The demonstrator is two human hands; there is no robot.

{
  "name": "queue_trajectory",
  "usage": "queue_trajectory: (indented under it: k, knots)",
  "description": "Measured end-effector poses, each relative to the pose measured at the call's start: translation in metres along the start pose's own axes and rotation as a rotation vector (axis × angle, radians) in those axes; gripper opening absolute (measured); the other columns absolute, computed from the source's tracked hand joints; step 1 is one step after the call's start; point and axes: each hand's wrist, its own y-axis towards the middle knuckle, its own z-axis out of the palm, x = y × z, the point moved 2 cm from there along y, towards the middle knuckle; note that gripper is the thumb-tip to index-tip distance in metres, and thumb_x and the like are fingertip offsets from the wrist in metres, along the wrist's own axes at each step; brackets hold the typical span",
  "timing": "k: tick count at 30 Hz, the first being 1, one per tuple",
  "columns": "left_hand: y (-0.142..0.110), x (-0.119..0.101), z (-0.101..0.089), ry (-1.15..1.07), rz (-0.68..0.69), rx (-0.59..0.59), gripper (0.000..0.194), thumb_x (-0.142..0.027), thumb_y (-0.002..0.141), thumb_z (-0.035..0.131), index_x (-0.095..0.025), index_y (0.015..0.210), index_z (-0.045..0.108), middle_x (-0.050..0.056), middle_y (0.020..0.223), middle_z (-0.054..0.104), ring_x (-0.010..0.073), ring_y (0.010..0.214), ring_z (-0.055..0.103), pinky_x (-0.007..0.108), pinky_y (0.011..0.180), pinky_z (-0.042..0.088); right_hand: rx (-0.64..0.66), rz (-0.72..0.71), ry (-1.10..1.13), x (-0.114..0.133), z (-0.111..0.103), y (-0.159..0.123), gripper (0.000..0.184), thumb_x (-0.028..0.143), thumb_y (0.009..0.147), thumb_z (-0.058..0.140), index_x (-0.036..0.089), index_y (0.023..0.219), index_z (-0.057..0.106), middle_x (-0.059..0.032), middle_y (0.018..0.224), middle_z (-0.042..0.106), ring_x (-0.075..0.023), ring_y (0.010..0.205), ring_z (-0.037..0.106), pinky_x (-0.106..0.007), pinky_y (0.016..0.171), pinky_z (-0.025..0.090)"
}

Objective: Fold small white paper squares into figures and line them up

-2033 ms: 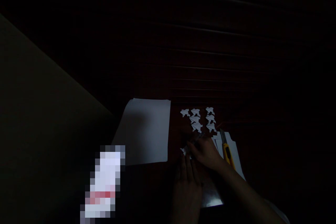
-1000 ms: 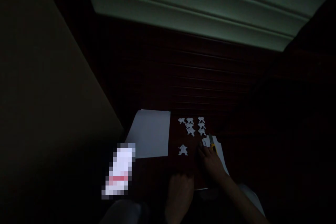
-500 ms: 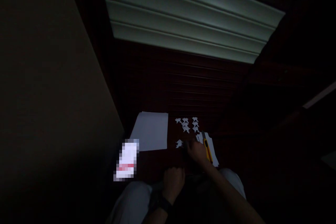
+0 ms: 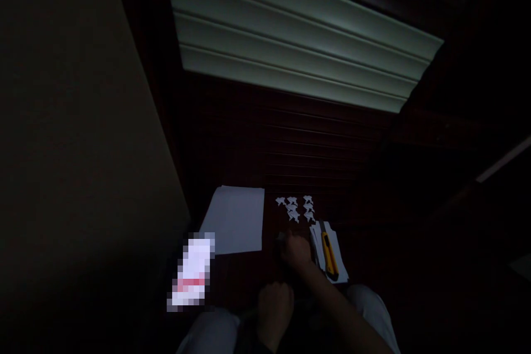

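Note:
My right hand (image 4: 297, 250) is over the dark table, its fingers closed at a small folded white origami frog (image 4: 281, 237). Most of that frog is hidden by the fingers and shadow. Near the table's front edge, my left hand (image 4: 275, 304) is curled into a fist with its knuckles up, and nothing shows sticking out of it. Beyond my right hand, several white origami frogs (image 4: 292, 214) lie in groups. To the right, a yellow utility knife (image 4: 329, 254) rests on a small stack of cut white paper (image 4: 341, 269).
Large white paper sheets (image 4: 238, 221) lie on the left of the table. A bright, pixelated upright shape (image 4: 193, 268) is in front of them at the left. A pale wall (image 4: 83, 149) rises on the left, and a slatted panel (image 4: 290, 38) stands behind the table.
My flat left hand has drawn back toward me and curled into a fist. The right hand left the frog, moved right toward the cut paper, then came back onto the frog. The view has tilted.

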Motion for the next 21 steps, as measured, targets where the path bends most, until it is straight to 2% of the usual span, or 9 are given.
queue_trajectory:
  k: [3, 8, 12, 17, 21]
  knots:
    - [0.001, 0.0, 0.0, 0.007, -0.005, -0.013, 0.041, -0.024, 0.091, 0.035, -0.015, 0.076, 0.072, 0.013, 0.074, 0.07, 0.0248, 0.073, 0.066, 0.033, 0.062, 0.044, 0.003, -0.072, -0.022, 0.0, -0.007, 0.016, 0.033, 0.041, 0.09, 0.039, 0.015, 0.104, 0.054, -0.017, 0.097, 0.066, -0.0268, 0.085, 0.066, -0.034, 0.068, 0.048]
    - [0.002, 0.001, 0.0, -0.028, -0.005, -0.008, 0.046, -0.026, 0.093, 0.031, -0.016, 0.075, 0.073, 0.013, 0.074, 0.071, 0.0245, 0.071, 0.067, 0.033, 0.062, 0.044, 0.03, -0.21, -0.066, 0.0, -0.023, 0.07, 0.031, 0.038, 0.091, 0.041, 0.016, 0.108, 0.055, -0.0152, 0.105, 0.064, -0.0258, 0.094, 0.063, -0.034, 0.077, 0.047]
    - [0.007, 0.003, 0.001, -0.051, -0.057, 0.065, 0.045, -0.026, 0.092, 0.032, -0.015, 0.077, 0.074, 0.015, 0.076, 0.071, 0.025, 0.074, 0.067, 0.033, 0.063, 0.045, 0.083, -0.308, -0.095, -0.001, -0.028, 0.106, 0.024, 0.029, 0.09, 0.049, 0.017, 0.108, 0.058, -0.0122, 0.11, 0.062, -0.0248, 0.099, 0.061, -0.035, 0.081, 0.046]
    - [0.012, 0.005, 0.007, -0.031, -0.047, 0.134, 0.037, -0.02, 0.089, 0.038, -0.016, 0.08, 0.074, 0.015, 0.079, 0.071, 0.0272, 0.076, 0.068, 0.034, 0.063, 0.046, 0.121, -0.317, -0.101, -0.005, -0.026, 0.126, 0.026, 0.028, 0.09, 0.051, 0.016, 0.112, 0.055, -0.0096, 0.115, 0.057, -0.0219, 0.1, 0.058, -0.041, 0.084, 0.047]
    - [0.013, 0.005, 0.009, -0.028, -0.047, 0.12, 0.037, -0.022, 0.09, 0.039, -0.016, 0.079, 0.074, 0.015, 0.077, 0.071, 0.0273, 0.075, 0.068, 0.035, 0.063, 0.046, 0.111, -0.271, -0.049, -0.009, -0.03, 0.127, 0.022, 0.018, 0.09, 0.048, 0.017, 0.108, 0.06, -0.0127, 0.114, 0.059, -0.0239, 0.104, 0.057, -0.036, 0.088, 0.043]
